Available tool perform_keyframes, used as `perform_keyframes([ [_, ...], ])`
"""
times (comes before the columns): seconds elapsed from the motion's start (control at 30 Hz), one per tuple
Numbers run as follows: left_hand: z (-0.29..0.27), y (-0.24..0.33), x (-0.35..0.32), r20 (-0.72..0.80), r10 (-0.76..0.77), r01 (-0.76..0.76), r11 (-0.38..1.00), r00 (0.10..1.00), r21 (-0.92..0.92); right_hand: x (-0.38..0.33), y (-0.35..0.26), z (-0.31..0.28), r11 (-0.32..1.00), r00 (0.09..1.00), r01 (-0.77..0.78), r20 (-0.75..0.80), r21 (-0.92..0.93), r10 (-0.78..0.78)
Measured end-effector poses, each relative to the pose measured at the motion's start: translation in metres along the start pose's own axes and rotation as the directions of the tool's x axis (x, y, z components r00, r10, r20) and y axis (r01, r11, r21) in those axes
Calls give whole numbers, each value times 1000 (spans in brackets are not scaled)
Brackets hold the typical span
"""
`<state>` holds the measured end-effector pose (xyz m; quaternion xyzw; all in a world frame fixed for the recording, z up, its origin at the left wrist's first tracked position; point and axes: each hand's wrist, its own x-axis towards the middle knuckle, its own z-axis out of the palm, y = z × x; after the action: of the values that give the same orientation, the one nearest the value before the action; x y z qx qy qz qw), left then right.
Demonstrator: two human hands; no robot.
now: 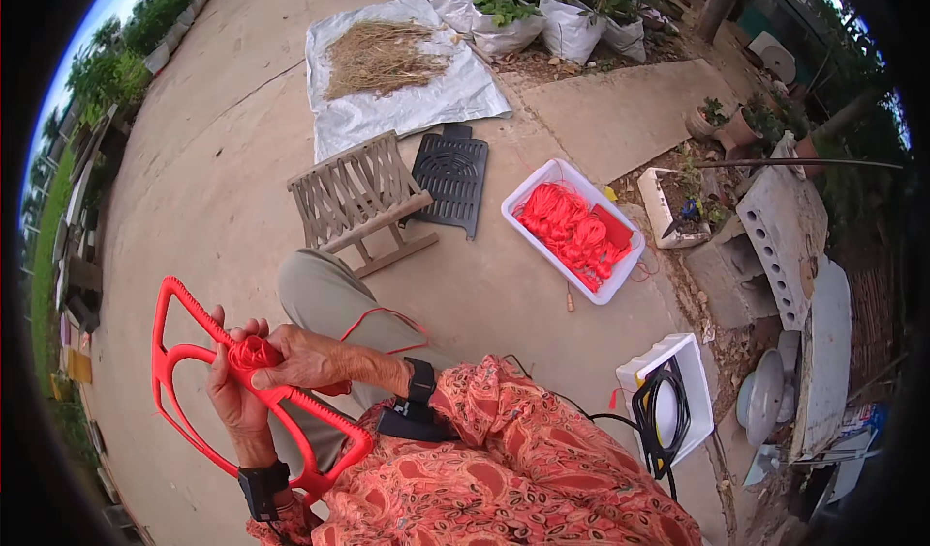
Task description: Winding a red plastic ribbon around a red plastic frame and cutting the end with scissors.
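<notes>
A large red frame (194, 308), its bars wrapped in cord and its inner pieces curved, lies slanted across my lap at the lower left. My left hand (235, 388) grips it near the middle from the outer side, with fingers curled around. Against the same spot is a wound bundle of red cord (255, 352). My right hand (305, 356) closes on this bundle, its thumb pressed along the near side; part of the bundle is hidden by the fingers. A thin red cord (412, 321) loops over my trouser knee on the right of my hands.
Ahead stand a wooden folding stool (354, 197) and a dark slotted plastic seat (453, 183). A white tub (518, 205) of red cord bundles is at the right, and a white box (693, 391) with black cable is nearer. Dry stalks (383, 57) lie on a white sheet (339, 129).
</notes>
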<state>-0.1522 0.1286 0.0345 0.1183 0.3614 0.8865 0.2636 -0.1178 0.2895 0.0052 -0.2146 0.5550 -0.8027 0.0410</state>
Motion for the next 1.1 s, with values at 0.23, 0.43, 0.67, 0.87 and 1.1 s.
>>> perform_keyframes([
  [0.23, 6, 13, 18, -68, 75, -71, 996, 995, 54, -11, 7, -8, 985, 966, 101, -222, -137, -130],
  [0.43, 5, 17, 31, -51, 151, -143, 979, 987, 145, -19, 2, -7, 906, 892, 87, -372, -415, -256],
  [0.67, 11, 11, 33, -42, 140, -131, 974, 989, 184, -24, -3, -12, 905, 883, 99, -382, -414, -272],
  [0.87, 27, -6, 33, -73, 147, -142, 987, 986, 73, -37, -18, -27, 998, 968, -21, -252, -58, 6],
  [1.1, 30, -25, 28, -202, 128, -128, 992, 971, 13, -52, -6, -34, 964, 937, -242, -233, 107, 261],
])
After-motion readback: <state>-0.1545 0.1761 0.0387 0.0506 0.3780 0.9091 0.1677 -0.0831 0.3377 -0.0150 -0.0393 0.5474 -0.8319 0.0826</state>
